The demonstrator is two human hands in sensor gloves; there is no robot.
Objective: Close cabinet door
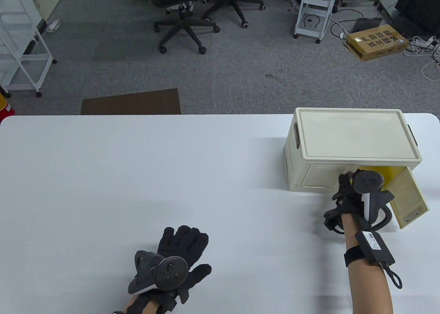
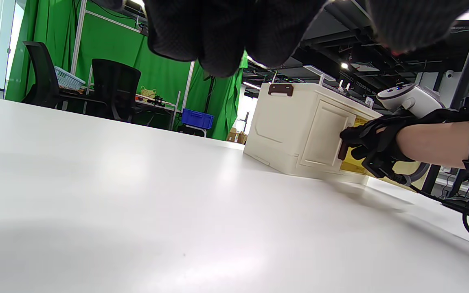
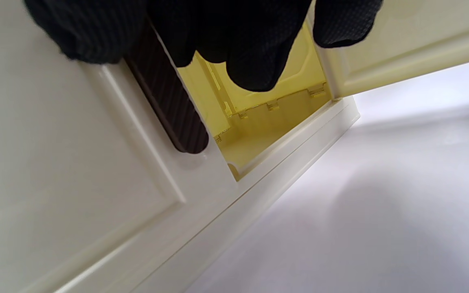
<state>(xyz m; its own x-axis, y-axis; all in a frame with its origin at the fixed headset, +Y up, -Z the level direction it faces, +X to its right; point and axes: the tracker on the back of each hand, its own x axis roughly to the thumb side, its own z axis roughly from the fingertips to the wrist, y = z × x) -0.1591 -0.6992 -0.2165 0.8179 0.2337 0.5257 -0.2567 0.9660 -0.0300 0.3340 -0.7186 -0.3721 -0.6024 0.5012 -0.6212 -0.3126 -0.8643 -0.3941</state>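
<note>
A cream cabinet (image 1: 354, 135) stands at the table's right, also seen in the left wrist view (image 2: 291, 126). Its right door (image 1: 410, 199) is swung wide open, showing a yellow inside (image 3: 259, 118). Its left door (image 1: 319, 176) lies about flush with the front. My right hand (image 1: 344, 180) holds the left door's free edge by the brown handle (image 3: 165, 106), with fingers (image 3: 250, 49) reaching over the opening. The open door's lower corner shows in the right wrist view (image 3: 401, 53). My left hand (image 1: 187, 236) rests flat and open on the table, far from the cabinet.
The white table (image 1: 137, 176) spreads wide to the cabinet's left and front. Office chairs (image 1: 182, 15), a white cart (image 1: 314, 11) and a cardboard box (image 1: 376, 41) stand on the floor beyond the far edge.
</note>
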